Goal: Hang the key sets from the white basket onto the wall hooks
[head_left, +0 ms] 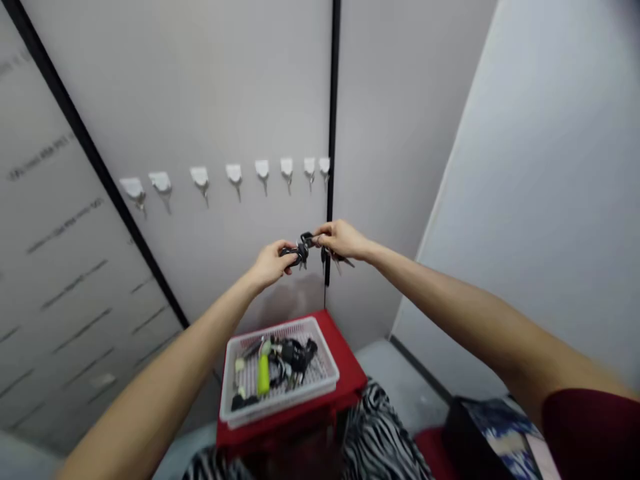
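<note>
My left hand [273, 264] is closed on a bunch of keys [302, 253] with black heads and a metal ring. Close beside it, my right hand [341, 239] pinches more dark-headed keys [323, 256], some blades hanging below its fingers. The two bunches meet between my hands, and I cannot tell whether they share one ring. Both hands are raised in front of the wall, above a white plastic basket [280, 411]. Inside the basket lie a yellow-green tag [263, 373] and a jumble of black keys [296, 355].
White hooks [234, 173] run in a row along the grey wall panel [200, 87], with small keys hanging from them. The basket stands on a red stool [345, 357]. A black strip [332, 133] marks the wall corner. At lower right lies a dark bag [470, 427].
</note>
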The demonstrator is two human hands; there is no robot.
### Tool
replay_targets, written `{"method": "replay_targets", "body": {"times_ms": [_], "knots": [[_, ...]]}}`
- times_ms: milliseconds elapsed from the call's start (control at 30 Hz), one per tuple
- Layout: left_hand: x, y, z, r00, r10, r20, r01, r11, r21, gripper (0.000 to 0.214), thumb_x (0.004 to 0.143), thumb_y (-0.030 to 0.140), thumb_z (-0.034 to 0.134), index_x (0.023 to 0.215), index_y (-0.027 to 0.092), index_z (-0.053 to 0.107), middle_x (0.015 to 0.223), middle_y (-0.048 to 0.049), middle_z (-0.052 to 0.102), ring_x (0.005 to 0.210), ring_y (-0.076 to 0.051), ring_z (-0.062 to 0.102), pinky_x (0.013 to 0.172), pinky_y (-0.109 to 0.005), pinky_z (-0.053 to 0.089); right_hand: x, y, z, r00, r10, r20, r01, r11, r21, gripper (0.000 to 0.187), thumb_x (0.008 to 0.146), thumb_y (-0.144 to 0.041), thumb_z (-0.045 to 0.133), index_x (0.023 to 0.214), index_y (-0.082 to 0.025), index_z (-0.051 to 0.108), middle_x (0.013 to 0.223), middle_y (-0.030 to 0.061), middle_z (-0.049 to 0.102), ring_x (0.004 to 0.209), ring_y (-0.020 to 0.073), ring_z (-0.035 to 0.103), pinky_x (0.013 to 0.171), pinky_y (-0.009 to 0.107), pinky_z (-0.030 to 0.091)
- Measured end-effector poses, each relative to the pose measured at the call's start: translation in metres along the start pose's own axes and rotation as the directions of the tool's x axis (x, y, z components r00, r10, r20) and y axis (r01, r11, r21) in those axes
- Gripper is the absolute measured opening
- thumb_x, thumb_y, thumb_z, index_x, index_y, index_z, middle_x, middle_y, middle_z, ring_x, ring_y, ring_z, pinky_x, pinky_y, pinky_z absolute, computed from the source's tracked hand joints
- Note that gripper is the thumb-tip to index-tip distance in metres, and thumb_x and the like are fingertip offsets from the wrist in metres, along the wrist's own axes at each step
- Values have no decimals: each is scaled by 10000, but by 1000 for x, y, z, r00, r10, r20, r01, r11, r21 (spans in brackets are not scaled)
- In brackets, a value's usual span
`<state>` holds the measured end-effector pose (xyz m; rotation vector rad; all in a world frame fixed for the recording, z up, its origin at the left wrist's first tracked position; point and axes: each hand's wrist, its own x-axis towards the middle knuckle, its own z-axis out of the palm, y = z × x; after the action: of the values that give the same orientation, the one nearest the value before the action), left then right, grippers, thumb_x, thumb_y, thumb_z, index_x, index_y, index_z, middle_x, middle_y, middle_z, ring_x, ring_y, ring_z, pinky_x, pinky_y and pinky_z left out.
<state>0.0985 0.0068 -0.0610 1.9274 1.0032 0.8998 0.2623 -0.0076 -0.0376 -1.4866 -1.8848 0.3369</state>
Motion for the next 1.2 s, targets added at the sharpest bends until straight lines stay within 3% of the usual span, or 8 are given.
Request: {"method": "replay_targets", "body": {"times_ms": [167, 267, 467, 633, 733, 900, 1033, 1200], "knots": [[-45, -91, 42, 973, -213, 93, 211, 977, 33, 222, 610, 152, 448, 828, 127, 482, 642, -17, 551, 515, -84, 494, 486, -198, 381, -59, 42, 103, 961, 70, 266, -73, 997, 2, 196, 598, -151, 432, 697, -107, 595, 557, 8, 558, 481, 71, 449, 453, 169, 331], [-66, -117, 44, 979, -206, -6, 205, 972, 115, 246, 596, 154, 467, 838, 124, 495, 826, -64, 558, 738, -125, 509, 657, -227, 388, -73, 51, 132, 905, 157, 395, -212, 972, 99, 227, 585, -107, 419, 741, -101, 585, 620, 18, 580, 521, 79, 477, 493, 179, 359], [-111, -137, 12, 958, -79, -274, 191, 892, 409, 251, 648, 200, 394, 876, 143, 481, 930, -76, 511, 882, -168, 445, 772, -284, 328, -62, 31, 121, 910, 217, 353, -368, 817, 444, 181, 583, -86, 461, 739, -127, 544, 761, 29, 578, 637, 68, 509, 581, 173, 383], [-145, -158, 25, 878, -119, -463, 344, 829, 440, 266, 621, 217, 399, 874, 181, 475, 933, -55, 510, 908, -204, 420, 794, -341, 286, -51, 7, 115, 888, 306, 342, -459, 587, 667, 297, 697, -373, 363, 583, -122, 473, 590, 34, 539, 437, 63, 476, 396, 182, 345], [-125, -141, 25, 854, -107, -509, 224, 959, 175, 207, 584, 245, 431, 774, 193, 492, 875, -50, 531, 886, -198, 441, 798, -325, 288, -35, -13, 115, 900, 251, 357, -436, 495, 752, 408, 697, -471, 293, 527, -126, 428, 502, 19, 505, 388, 62, 452, 362, 180, 311], [-59, -39, -34, 903, -100, -418, 1, 973, -232, 332, 645, 459, 297, 575, 161, 426, 562, -27, 523, 494, -108, 489, 493, -231, 380, -1, -69, 89, 950, -12, 311, -290, 331, 898, 504, 655, -590, 169, 420, -155, 268, 322, -53, 320, 280, 35, 279, 318, 169, 210], [-35, 29, -73, 993, -41, -106, -10, 897, -442, 562, 606, 631, 44, 399, 167, 284, 296, 43, 256, 256, -33, 214, 297, -165, 176, 13, -103, 61, 946, -204, 252, -190, 280, 941, 535, 606, -649, 105, 399, -163, 186, 302, -67, 212, 272, 29, 183, 310, 168, 146], [-36, 47, -77, 1000, -17, -18, 7, 903, -430, 595, 552, 673, -11, 376, 168, 249, 284, 46, 210, 252, -19, 154, 292, -166, 113, 16, -110, 55, 934, -243, 261, -169, 344, 924, 539, 592, -662, 54, 406, -169, 166, 311, -70, 178, 280, 30, 147, 313, 172, 139]]}}
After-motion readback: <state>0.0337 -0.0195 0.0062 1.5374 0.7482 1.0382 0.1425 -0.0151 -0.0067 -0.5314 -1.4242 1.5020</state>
